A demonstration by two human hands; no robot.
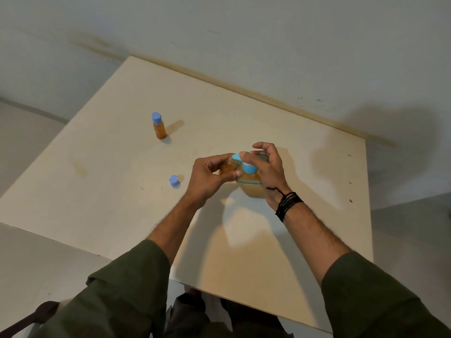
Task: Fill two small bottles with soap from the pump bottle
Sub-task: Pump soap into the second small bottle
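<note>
Pale, smooth wooden table (pixel 305 167) set against a grey-white wall (pixel 244 32), marked with a few faint stains. Near its middle, a squat clear pump bottle (pixel 252 189) of amber soap, standing upright with long axis vertical, light-blue pump head (pixel 245 162) on top, nozzle pointing left. Right hand (pixel 267 167), dark cord bracelet (pixel 288 203) at the wrist, draped over the pump from above, fingers (pixel 249 157) curled round the head, index finger lying across its top. Left hand (pixel 210 178) just left of it, fingers (pixel 227 176) wrapped round a small uncapped bottle (pixel 228 167), clear plastic with amber contents, mouth right under the nozzle; tilt hard to tell, body mostly hidden by the grip. Up and to the left, well apart from the hands, a second small bottle (pixel 159 126), cylindrical, full of amber soap, upright, closed with a blue cap. Loose blue cap (pixel 174 180), round, resting on the table just left of the left hand, not touching it.
</note>
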